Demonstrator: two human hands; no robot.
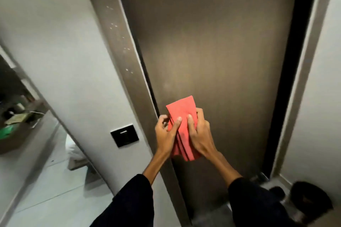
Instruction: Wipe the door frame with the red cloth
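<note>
Between the left hand [165, 132] and right hand [198, 134], the folded red cloth [181, 127] is gripped by both, apparently to be squared into a pad; the speckled door frame [118, 29], up-left of them, is not yet touched.

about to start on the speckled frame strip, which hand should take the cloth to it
Left. The left hand sits nearer the spotted door frame; the right hand would cross over. Both hold the folded red cloth.
</note>
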